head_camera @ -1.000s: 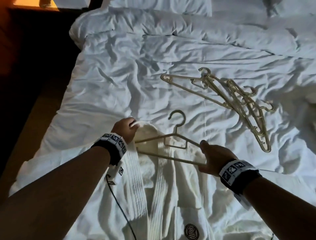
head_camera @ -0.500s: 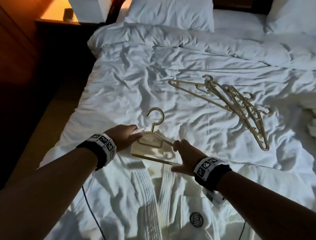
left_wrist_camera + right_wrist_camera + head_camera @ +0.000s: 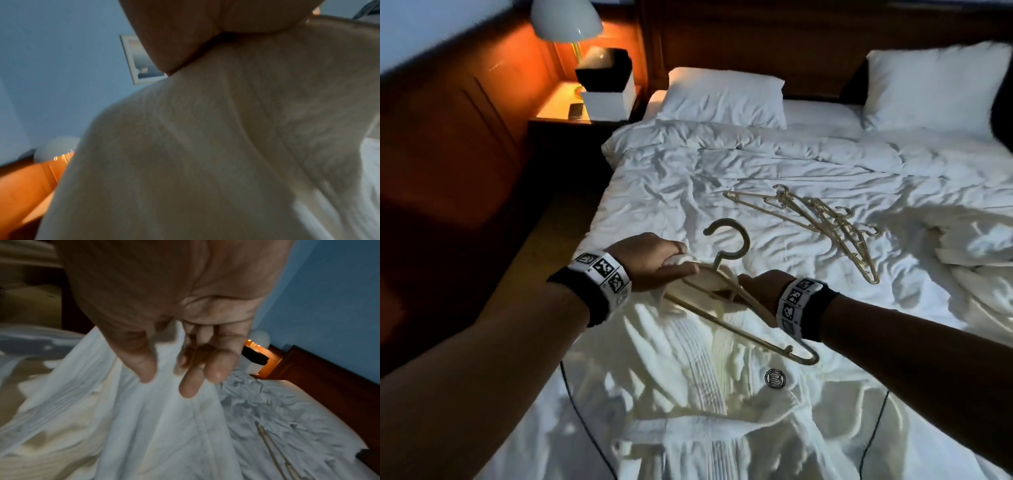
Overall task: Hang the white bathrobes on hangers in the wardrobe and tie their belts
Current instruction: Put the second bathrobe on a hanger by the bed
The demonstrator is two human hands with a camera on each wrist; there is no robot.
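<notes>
A white bathrobe [image 3: 688,377] with a round logo [image 3: 774,378] lies front-up on the bed. My left hand [image 3: 678,265] grips its collar and lifts it; the left wrist view is filled by robe cloth [image 3: 205,146] under my palm [image 3: 205,32]. A gold hanger [image 3: 806,360] is tilted above the collar, hook up and its right end low. My right hand [image 3: 743,291] curls over the hanger's upper arm near the neck. In the blurred right wrist view my fingers [image 3: 189,389] point down over the robe [image 3: 144,426], and the hanger is not clear there.
Several spare gold hangers [image 3: 835,233] lie mid-bed beyond my right hand. Another white robe [image 3: 969,246] is bunched at the right edge. Pillows [image 3: 722,97] and a dark headboard are at the back. A nightstand [image 3: 558,109] with a lamp [image 3: 566,19] stands on the left.
My hands have come closer together and lifted the collar and hanger off the bed. The hanger has tilted, right end down. My head has risen, bringing the headboard into view.
</notes>
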